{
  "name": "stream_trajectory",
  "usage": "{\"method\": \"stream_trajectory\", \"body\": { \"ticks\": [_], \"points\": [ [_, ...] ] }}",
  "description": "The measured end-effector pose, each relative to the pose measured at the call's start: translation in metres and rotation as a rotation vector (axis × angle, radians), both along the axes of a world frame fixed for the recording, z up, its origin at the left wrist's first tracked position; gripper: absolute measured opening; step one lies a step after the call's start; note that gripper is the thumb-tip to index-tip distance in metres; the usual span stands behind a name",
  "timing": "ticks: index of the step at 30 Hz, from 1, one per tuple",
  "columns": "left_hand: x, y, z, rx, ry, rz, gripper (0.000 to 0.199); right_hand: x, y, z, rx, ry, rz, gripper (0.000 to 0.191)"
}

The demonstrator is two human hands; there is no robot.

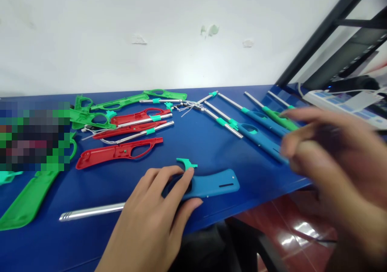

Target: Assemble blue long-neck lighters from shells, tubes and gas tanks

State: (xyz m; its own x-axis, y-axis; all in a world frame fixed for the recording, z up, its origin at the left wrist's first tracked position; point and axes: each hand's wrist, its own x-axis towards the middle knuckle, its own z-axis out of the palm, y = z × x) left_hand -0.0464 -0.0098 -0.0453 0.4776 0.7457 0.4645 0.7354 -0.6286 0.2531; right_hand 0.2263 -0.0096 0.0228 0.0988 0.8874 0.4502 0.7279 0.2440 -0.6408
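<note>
A blue long-necked lighter [213, 184] lies on the table near its front edge, its handle to the right and its metal tube [90, 212] to the left. My left hand [157, 211] grips its middle, with the thumb along the near side and the fingers over the top. Just beyond my index fingertip is a teal trigger piece [186, 164]; whether it is seated in the lighter I cannot tell. Raised on the right, my right hand [332, 163] is smeared by motion. Its fingers are bent, and I cannot make out anything in them. Behind it lie blue lighters [261, 142] and a green lighter [279, 118].
Red handle halves [117, 153] and green handle halves [33, 195] lie on the left of the blue table [193, 143]. Metal tubes with teal collars [222, 122] and white wires lie mid-table. A white power strip [344, 106] and black frame [317, 34] stand right. A wall [181, 62] closes the back.
</note>
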Motion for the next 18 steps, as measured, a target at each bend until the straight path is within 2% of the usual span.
{"method": "stream_trajectory", "body": {
  "ticks": [2,5,10,18],
  "points": [
    [0.000,0.000,0.001,0.002,-0.004,-0.006,0.038,-0.001,0.001,-0.008,-0.172,-0.023,0.054,0.026],
    [0.001,0.001,0.002,-0.001,-0.017,-0.015,0.036,-0.002,0.005,-0.023,-0.365,-0.013,0.146,0.030],
    [0.001,0.001,0.001,-0.004,-0.021,-0.015,0.036,-0.002,0.010,-0.036,-0.403,0.029,0.205,0.023],
    [0.000,0.000,0.001,-0.003,-0.009,-0.027,0.037,-0.002,0.024,-0.031,-0.414,-0.016,0.340,0.023]
  ]
}}
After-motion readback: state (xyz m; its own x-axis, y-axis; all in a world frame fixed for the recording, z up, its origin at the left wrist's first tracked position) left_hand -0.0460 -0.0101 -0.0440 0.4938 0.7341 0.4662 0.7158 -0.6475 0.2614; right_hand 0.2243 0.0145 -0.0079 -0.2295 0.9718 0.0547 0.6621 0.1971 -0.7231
